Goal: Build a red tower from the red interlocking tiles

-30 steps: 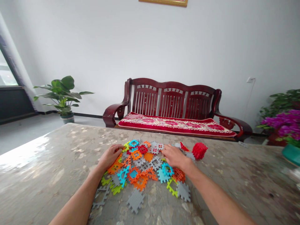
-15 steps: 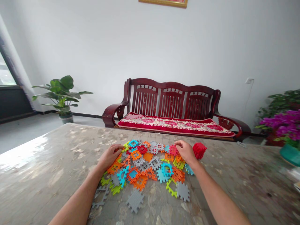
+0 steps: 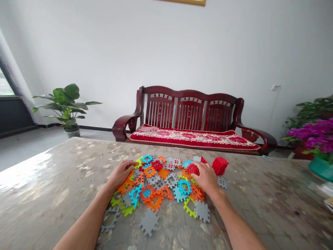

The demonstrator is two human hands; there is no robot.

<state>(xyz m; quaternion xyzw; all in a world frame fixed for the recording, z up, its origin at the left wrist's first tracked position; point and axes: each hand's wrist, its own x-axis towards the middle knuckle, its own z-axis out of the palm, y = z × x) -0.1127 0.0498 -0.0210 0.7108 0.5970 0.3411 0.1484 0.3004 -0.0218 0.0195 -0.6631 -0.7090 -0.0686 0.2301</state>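
A loose pile of plastic interlocking tiles in orange, grey, blue, lime and red lies on the table. At its left edge is my left hand (image 3: pixel 122 175), fingers curled down beside a lime green tile (image 3: pixel 138 163); what they hold, if anything, is hidden. My right hand (image 3: pixel 206 176) is closed on a red interlocking tile (image 3: pixel 193 169) at the right side of the pile. Just beyond that hand stands a red block of tiles (image 3: pixel 220 166). A grey window tile (image 3: pixel 223 182) lies beside the right wrist. Nearer me are a plain grey tile (image 3: pixel 149 222) and another grey tile (image 3: pixel 202 211).
The patterned table (image 3: pixel 78 166) reaches out on both sides. Behind it stands a dark red wooden bench (image 3: pixel 189 107) with a red floral cover. A potted plant (image 3: pixel 68 104) is at the left; purple flowers (image 3: pixel 312 133) in a teal pot stand at the right.
My right hand has shifted nearer me over the pile and now grips the red tile. The grey window tile by its wrist has come into view. My left hand stays where it was.
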